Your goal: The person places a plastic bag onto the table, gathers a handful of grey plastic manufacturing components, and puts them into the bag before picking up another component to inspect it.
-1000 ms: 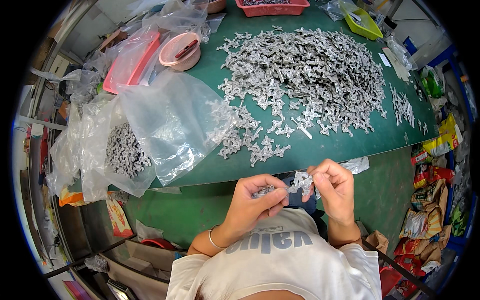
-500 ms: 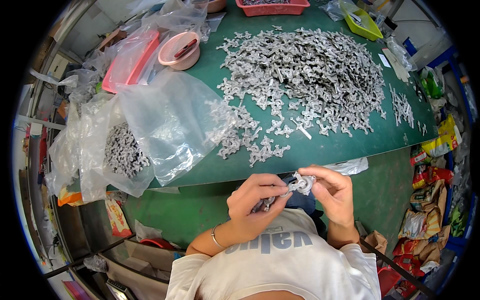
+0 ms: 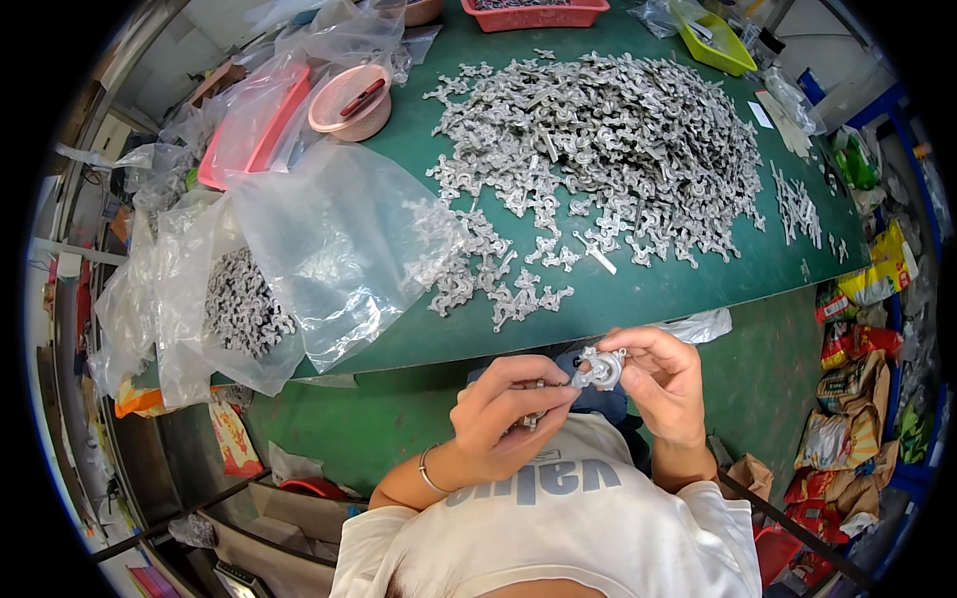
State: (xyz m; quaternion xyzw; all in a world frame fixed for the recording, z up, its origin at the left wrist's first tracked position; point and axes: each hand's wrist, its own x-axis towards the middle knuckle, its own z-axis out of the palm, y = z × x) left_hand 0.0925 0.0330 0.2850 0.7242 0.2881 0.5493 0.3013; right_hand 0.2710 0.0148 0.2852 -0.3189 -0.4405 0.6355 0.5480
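Note:
Both hands are raised in front of my chest, just off the near edge of the table. My right hand [image 3: 666,391] pinches a small silver-grey metal casting [image 3: 601,370] between thumb and fingers; it has a rounded middle with short arms. The fingertips of my left hand [image 3: 498,411] touch the other end of that casting. Inside the curled left fingers more grey metal [image 3: 535,401] shows, mostly hidden. Beyond the hands a large heap of similar castings [image 3: 608,140] covers the green table [image 3: 399,159], with several strays at its near side.
A clear plastic bag [image 3: 309,239] lies on the left, beside another bag holding castings [image 3: 246,304]. Behind them are a pink bowl [image 3: 349,105] with a red-handled tool and a pink tray [image 3: 261,130]. A yellow-green basket [image 3: 720,45] stands far right; thin metal strips [image 3: 795,204] lie below it.
The casting between my hands has turned slightly, and my left fingers have shifted around the metal they hold. The view has moved a little; the heap and bags look unchanged.

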